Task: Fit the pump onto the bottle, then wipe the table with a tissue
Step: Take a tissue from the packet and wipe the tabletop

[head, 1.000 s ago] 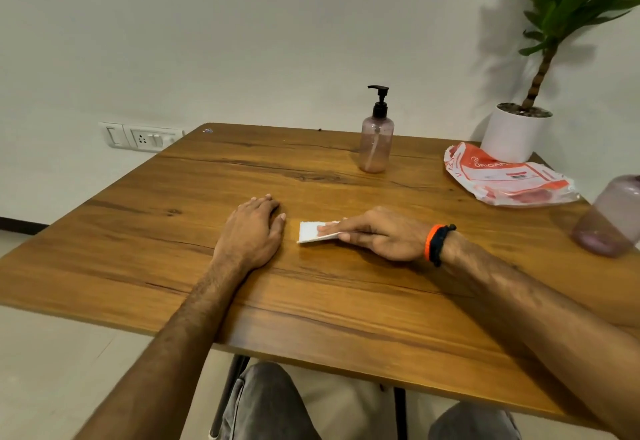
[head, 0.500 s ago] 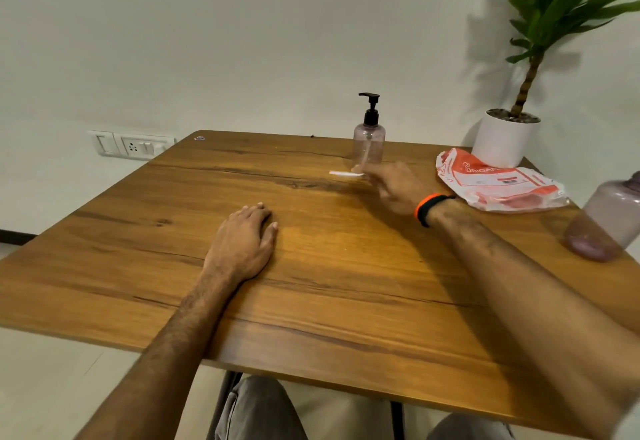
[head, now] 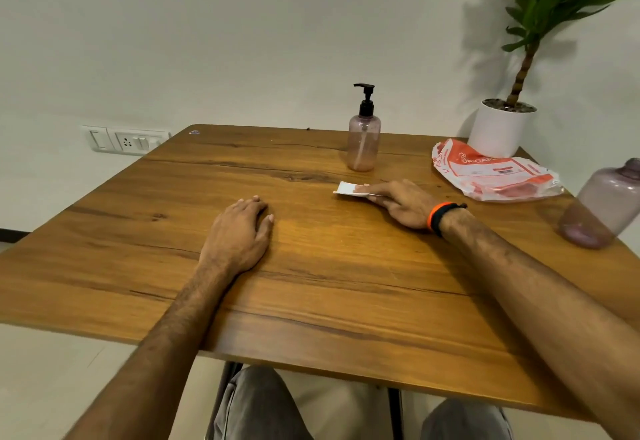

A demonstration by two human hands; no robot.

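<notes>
Tissue (head: 347,189) — nearer than before, under right hand (head: 403,203)

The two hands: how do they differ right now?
The right hand presses a folded white tissue onto the table; the left hand lies flat on bare wood, holding nothing. The right reaches farther, near the pump bottle, and wears an orange-black wristband; the left wrist is bare. Both rest palm-down.

1. The left hand (head: 239,235) lay flat, palm down, fingers together and pointing away, its forearm stretched straight forward.
2. The right hand (head: 401,202) reached farther out, fingers extended leftward and pressed down flat, a band at its wrist.
</notes>
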